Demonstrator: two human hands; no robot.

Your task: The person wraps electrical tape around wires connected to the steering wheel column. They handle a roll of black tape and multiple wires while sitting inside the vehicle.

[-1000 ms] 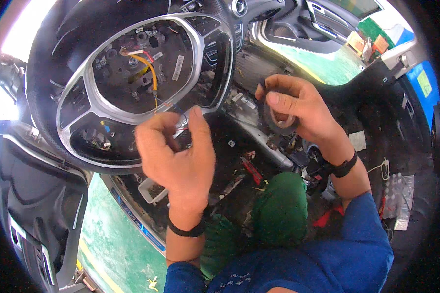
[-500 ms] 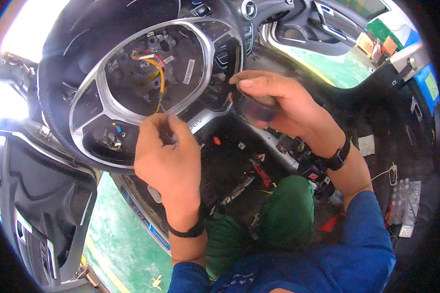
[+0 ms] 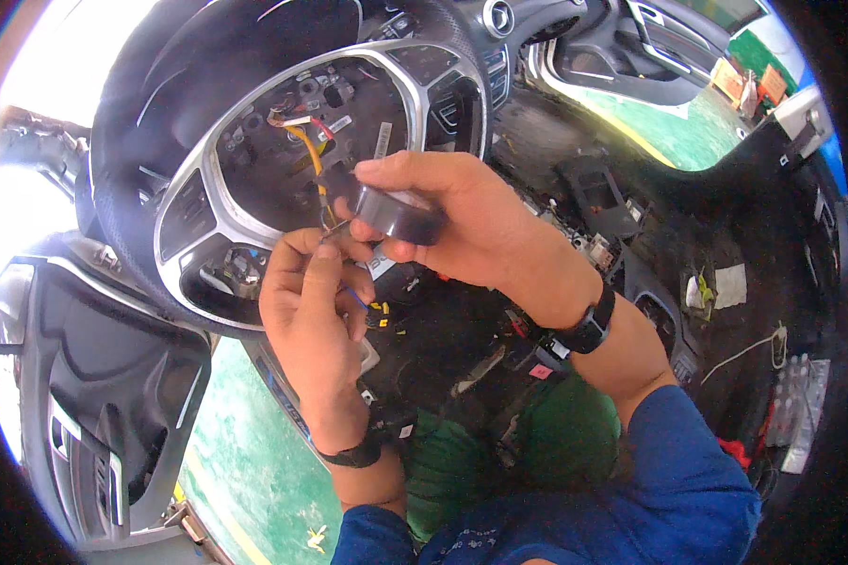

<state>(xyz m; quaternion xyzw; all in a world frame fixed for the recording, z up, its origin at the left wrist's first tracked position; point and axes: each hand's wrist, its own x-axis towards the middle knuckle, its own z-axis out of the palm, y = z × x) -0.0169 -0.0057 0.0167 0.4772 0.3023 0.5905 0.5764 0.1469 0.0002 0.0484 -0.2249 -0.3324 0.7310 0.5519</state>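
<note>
My right hand [image 3: 485,217] grips a roll of black tape [image 3: 391,215], thumb on top and fingers beneath. Right beside it, my left hand [image 3: 313,301] pinches the lower end of a yellow-and-dark wire bundle [image 3: 311,151] between thumb and fingers. That bundle comes out of the uncovered centre of a steering wheel [image 3: 113,165]. A dark strip, seemingly tape, runs up by the wires at the roll's left edge; where it meets them is partly hidden by my fingers. Below the left hand hang a blue wire and a small yellow connector [image 3: 379,315].
An open car door [image 3: 113,377] stands at the left, another door [image 3: 622,61] at the far right. On the dark car floor lie a black trim piece [image 3: 589,193], white paper [image 3: 730,285], a white cord [image 3: 779,347] and clear packaging [image 3: 801,405]. My green-clad knees are below.
My right hand has carried the tape roll left, up against the wires beside my left hand. My left hand keeps its pinch on the wires. The whole view has shifted slightly.
</note>
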